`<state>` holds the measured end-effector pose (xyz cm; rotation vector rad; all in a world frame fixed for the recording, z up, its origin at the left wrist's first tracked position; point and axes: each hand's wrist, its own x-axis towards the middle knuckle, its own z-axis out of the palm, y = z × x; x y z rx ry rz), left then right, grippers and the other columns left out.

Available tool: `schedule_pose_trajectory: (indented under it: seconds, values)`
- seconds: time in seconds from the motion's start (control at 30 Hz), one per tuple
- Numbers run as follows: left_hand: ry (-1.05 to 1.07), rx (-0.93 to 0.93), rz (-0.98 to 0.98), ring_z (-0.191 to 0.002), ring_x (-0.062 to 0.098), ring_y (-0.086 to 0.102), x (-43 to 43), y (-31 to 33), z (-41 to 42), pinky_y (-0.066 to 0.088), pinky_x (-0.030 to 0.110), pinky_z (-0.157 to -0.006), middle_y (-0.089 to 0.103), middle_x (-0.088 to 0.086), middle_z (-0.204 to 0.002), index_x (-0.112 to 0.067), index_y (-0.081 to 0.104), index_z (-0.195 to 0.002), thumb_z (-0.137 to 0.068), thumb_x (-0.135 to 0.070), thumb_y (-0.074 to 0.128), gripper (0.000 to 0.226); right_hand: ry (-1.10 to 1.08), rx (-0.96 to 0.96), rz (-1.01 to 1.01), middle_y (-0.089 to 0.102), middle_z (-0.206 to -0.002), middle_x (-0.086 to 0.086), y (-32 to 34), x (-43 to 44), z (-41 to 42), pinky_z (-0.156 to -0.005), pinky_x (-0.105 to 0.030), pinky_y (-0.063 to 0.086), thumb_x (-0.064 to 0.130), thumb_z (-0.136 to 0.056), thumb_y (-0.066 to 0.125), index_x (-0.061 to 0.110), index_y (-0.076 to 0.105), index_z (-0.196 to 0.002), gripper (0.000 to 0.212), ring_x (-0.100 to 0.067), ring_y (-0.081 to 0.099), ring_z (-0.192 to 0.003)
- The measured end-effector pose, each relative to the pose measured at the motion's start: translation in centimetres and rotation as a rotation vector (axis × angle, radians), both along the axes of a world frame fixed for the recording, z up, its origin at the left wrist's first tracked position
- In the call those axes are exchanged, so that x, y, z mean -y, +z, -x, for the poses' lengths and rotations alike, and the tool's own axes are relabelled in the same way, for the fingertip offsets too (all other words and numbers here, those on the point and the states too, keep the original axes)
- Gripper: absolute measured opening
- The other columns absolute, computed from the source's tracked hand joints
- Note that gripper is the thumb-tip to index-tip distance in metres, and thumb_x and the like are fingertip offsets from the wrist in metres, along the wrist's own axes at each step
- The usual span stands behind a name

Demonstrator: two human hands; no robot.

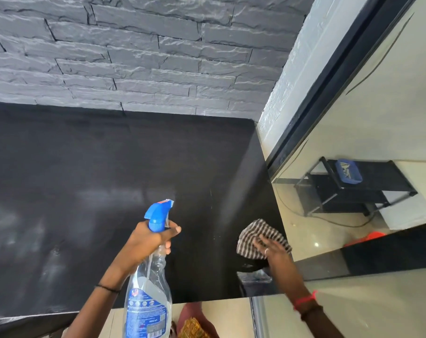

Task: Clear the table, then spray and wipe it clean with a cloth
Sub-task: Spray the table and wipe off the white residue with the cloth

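Two hands are over the black table (pixel 85 154). Our left hand (pixel 148 240) curls tight around the neck of the bottle (pixel 148 296), just under its blue trigger head. The bottle hangs tilted above the table's near edge, nozzle aimed toward the far side. Our right hand (pixel 273 251) lies flat, fingers straight and spread, pressing on the striped cloth (pixel 258 231) at the table's right edge. The cloth shows beyond the fingertips.
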<state>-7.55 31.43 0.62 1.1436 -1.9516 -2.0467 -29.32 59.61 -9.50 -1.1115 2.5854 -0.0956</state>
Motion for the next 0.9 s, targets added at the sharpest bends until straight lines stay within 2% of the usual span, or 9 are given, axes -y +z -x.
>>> schedule_pose_trajectory:
  seconds: [0.13, 0.33, 0.47, 0.57, 0.63, 0.67, 0.73, 0.8, 0.9]
  values:
    - [-0.003, 0.009, -0.002, -0.054, 0.02, 0.062, -0.6, -0.2, -0.2, 0.057, 0.031, -0.059, 0.063, 0.009, -0.062, -0.01, 0.064, -0.084, -0.084, -0.02, 0.071, 0.012, -0.03, -0.014, 0.161, 0.03, -0.155, 0.0, 1.8, 6.1, 2.7, -0.117, -0.021, 0.012, -0.01, -0.083, 0.041, 0.026, 0.036, -0.145, 0.072, -0.015, 0.029, -0.141]
    - [-0.021, 0.001, -0.021, -0.053, 0.019, 0.059, -1.4, 0.2, 0.4, 0.056, 0.03, -0.058, 0.061, 0.009, -0.06, -0.01, 0.066, -0.082, -0.084, -0.016, 0.071, 0.009, 0.173, 0.046, 0.163, 0.029, -0.156, -0.007, 1.8, 12.8, -5.9, -0.121, -0.026, 0.008, -0.005, -0.089, 0.035, 0.019, 0.037, -0.145, 0.061, -0.022, 0.025, -0.143]
    - [-0.019, -0.023, -0.022, -0.051, 0.018, 0.056, -1.0, 1.2, 1.2, 0.053, 0.033, -0.058, 0.058, 0.009, -0.057, -0.011, 0.067, -0.077, -0.083, -0.014, 0.072, 0.008, 0.347, -0.039, 0.275, 0.062, -0.13, 0.0, 2.0, 9.4, -11.8, -0.101, -0.03, 0.046, -0.002, -0.068, 0.067, 0.023, 0.066, -0.12, 0.058, -0.016, 0.06, -0.118]
    - [0.006, -0.047, -0.036, -0.048, 0.016, 0.055, -0.4, 1.4, 1.5, 0.052, 0.031, -0.053, 0.057, 0.008, -0.055, -0.011, 0.066, -0.077, -0.081, -0.016, 0.074, 0.01, 0.338, -0.032, 0.064, 0.069, -0.106, 0.026, 2.0, 5.7, -12.9, -0.084, -0.009, 0.051, 0.033, -0.042, 0.089, 0.048, 0.072, -0.094, 0.058, 0.005, 0.066, -0.096]
    - [0.02, -0.056, -0.016, -0.047, 0.017, 0.055, -0.4, 1.5, 1.6, 0.052, 0.031, -0.053, 0.057, 0.007, -0.055, -0.012, 0.068, -0.076, -0.08, -0.017, 0.075, 0.01, 0.294, 0.005, 0.067, 0.07, -0.096, 0.03, 1.3, 2.8, -12.0, -0.074, -0.003, 0.05, 0.032, -0.033, 0.088, 0.054, 0.071, -0.084, 0.058, 0.008, 0.068, -0.085]
    - [0.027, -0.061, -0.008, -0.047, 0.017, 0.056, -0.4, 1.5, 1.5, 0.052, 0.032, -0.053, 0.058, 0.007, -0.055, -0.013, 0.068, -0.075, -0.08, -0.018, 0.076, 0.01, 0.254, 0.025, 0.042, 0.07, -0.099, 0.028, 1.3, 1.5, -11.2, -0.075, -0.004, 0.049, 0.026, -0.037, 0.084, 0.052, 0.071, -0.087, 0.058, 0.005, 0.068, -0.087]
    - [0.04, -0.07, -0.007, -0.048, 0.017, 0.057, -0.3, 1.3, 1.3, 0.052, 0.032, -0.054, 0.058, 0.006, -0.055, -0.015, 0.069, -0.075, -0.079, -0.021, 0.077, 0.01, 0.112, 0.128, 0.106, 0.061, -0.127, 0.018, 1.3, -1.2, -8.9, -0.095, -0.01, 0.042, 0.009, -0.058, 0.073, 0.042, 0.066, -0.114, 0.065, -0.003, 0.059, -0.114]
    - [0.035, -0.074, -0.009, -0.049, 0.017, 0.058, -0.5, 1.4, 0.8, 0.052, 0.032, -0.055, 0.059, 0.006, -0.055, -0.016, 0.069, -0.076, -0.078, -0.024, 0.077, 0.011, 0.072, 0.091, 0.099, 0.028, -0.154, 0.013, 0.5, -3.0, -5.9, -0.115, -0.019, 0.017, -0.001, -0.081, 0.056, 0.033, 0.04, -0.142, 0.071, -0.009, 0.026, -0.14]
    - [0.023, -0.074, 0.002, -0.05, 0.017, 0.06, -1.1, 1.7, -0.3, 0.054, 0.031, -0.054, 0.06, 0.006, -0.057, -0.016, 0.069, -0.077, -0.079, -0.026, 0.077, 0.012, -0.007, 0.031, 0.124, 0.024, -0.157, 0.006, 0.4, -1.0, -2.2, -0.117, -0.019, 0.006, -0.009, -0.086, 0.041, 0.029, 0.031, -0.147, 0.073, -0.012, 0.023, -0.143]
